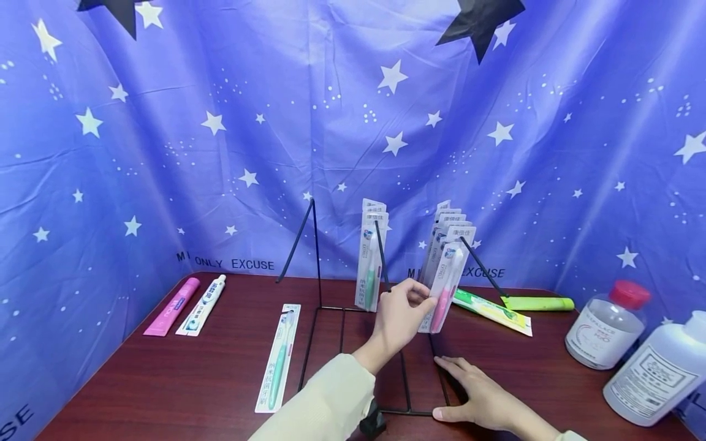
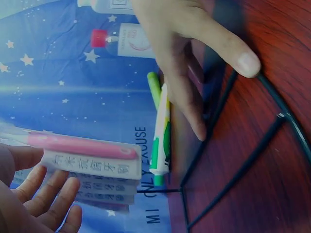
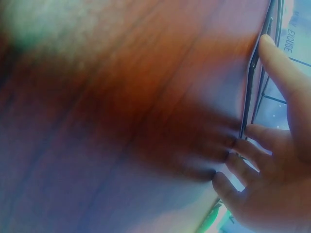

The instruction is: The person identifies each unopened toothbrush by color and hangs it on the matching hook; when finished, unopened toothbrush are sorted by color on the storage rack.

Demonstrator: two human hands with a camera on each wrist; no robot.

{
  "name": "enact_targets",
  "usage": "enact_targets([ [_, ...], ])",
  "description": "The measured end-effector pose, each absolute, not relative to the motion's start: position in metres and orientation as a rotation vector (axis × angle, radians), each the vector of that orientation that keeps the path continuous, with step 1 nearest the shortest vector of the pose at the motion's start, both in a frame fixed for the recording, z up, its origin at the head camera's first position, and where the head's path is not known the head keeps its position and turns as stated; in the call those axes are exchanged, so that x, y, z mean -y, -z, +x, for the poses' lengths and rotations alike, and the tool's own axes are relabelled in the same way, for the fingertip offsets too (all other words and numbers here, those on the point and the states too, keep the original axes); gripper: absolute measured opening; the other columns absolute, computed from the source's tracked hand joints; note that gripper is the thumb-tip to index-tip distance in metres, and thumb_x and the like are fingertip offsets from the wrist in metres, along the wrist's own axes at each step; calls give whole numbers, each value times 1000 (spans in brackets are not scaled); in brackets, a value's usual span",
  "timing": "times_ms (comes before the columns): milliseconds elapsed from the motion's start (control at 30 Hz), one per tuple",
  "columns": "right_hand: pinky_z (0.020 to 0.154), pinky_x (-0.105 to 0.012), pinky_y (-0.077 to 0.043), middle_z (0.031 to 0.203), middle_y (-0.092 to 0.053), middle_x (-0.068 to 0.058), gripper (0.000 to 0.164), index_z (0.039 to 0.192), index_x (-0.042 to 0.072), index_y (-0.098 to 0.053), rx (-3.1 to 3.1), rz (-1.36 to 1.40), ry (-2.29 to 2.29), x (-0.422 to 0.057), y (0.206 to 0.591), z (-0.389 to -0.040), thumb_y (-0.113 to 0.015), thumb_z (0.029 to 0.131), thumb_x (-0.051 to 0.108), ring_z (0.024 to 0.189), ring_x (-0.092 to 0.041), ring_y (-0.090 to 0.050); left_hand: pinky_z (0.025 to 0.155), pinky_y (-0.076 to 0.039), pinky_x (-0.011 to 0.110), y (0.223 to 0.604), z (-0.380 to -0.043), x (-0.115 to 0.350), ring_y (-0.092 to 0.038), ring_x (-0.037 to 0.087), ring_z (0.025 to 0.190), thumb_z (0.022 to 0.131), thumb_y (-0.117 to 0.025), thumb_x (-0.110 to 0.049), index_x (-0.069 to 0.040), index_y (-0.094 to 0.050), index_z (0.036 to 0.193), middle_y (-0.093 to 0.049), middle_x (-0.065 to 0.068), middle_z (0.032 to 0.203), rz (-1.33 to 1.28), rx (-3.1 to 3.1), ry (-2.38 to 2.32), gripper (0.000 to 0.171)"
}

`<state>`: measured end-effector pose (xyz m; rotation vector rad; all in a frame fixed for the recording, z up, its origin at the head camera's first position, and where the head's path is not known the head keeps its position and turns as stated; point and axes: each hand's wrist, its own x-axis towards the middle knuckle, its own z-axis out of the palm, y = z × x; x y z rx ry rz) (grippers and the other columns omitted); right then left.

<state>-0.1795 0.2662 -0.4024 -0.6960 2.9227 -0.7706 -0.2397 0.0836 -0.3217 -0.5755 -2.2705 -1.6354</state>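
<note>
A black wire rack [image 1: 409, 386] stands on the table, with packaged toothbrushes hanging from its hooks. My left hand [image 1: 401, 315] pinches the edge of the front pink toothbrush pack [image 1: 448, 288] between thumb and fingers; the pack hangs near the tip of the right hook. In the left wrist view, more packs [image 2: 104, 187] are stacked behind this pink toothbrush. Green toothbrush packs [image 1: 371, 263] hang on the middle hook. My right hand [image 1: 482, 395] rests at the rack's front right corner, thumb and fingers spread along the base bars.
Left of the rack lies a green toothbrush pack [image 1: 279, 358]. Farther left are a pink tube [image 1: 173, 307] and a white toothpaste tube [image 1: 201, 306]. A green-and-white toothpaste box [image 1: 493, 311], lime tube [image 1: 540, 304], red-capped bottle [image 1: 605, 331] and white bottle [image 1: 656, 370] stand or lie right.
</note>
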Motion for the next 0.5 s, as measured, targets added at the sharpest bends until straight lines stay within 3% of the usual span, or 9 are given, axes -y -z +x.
enact_targets([
  [500, 82, -63, -37, 132, -39, -20, 84, 137, 3, -37, -2852, -645, 801, -268, 403, -183, -67, 74, 51, 117, -45, -37, 67, -48, 21, 333, -228, -20, -61, 3, 75, 84, -65, -23, -17, -66, 96, -67, -8, 87, -704, 2431, 1417, 14],
])
